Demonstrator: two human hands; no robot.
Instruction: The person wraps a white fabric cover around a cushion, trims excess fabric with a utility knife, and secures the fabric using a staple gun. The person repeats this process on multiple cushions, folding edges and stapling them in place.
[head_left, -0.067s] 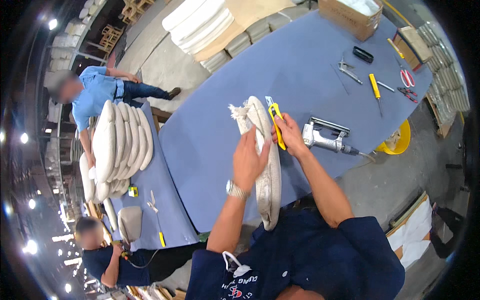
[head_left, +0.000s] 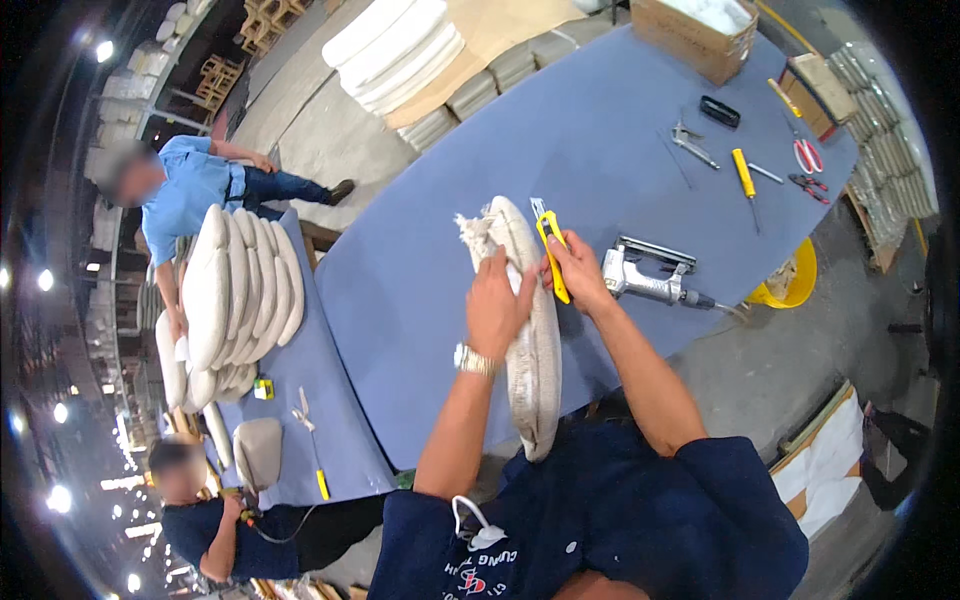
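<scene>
- left hand (head_left: pixel 497 305): fingers spread flat and pressed on the cushion (head_left: pixel 530 330), gripping its upper side; a metal watch (head_left: pixel 474 359) sits on the wrist.
- right hand (head_left: pixel 578 272): fingers curled tight round a yellow knife (head_left: pixel 551 258), its short blade pointing to 12 o'clock at the cushion's top edge.
- the cushion is a long, flat, off-white pad of coarse fabric, stood on edge from the person's chest out over the table (head_left: pixel 480 170); a frayed tuft of stuffing sticks out at its far end, toward 11 o'clock. its lower tip is cut off against the dark blue shirt.
- at 3 o'clock of the right hand, just beside it, lies a grey metal stapler (head_left: pixel 650 278) with a hose running off the table edge.
- the table has a smooth blue cover; at 1 o'clock, well apart, lie small hand tools, too small to tell apart.
- at 9 o'clock, a stack (head_left: pixel 240 285) of rounded white cushions stands on a second blue table; a person in a light blue shirt leans over it.
</scene>
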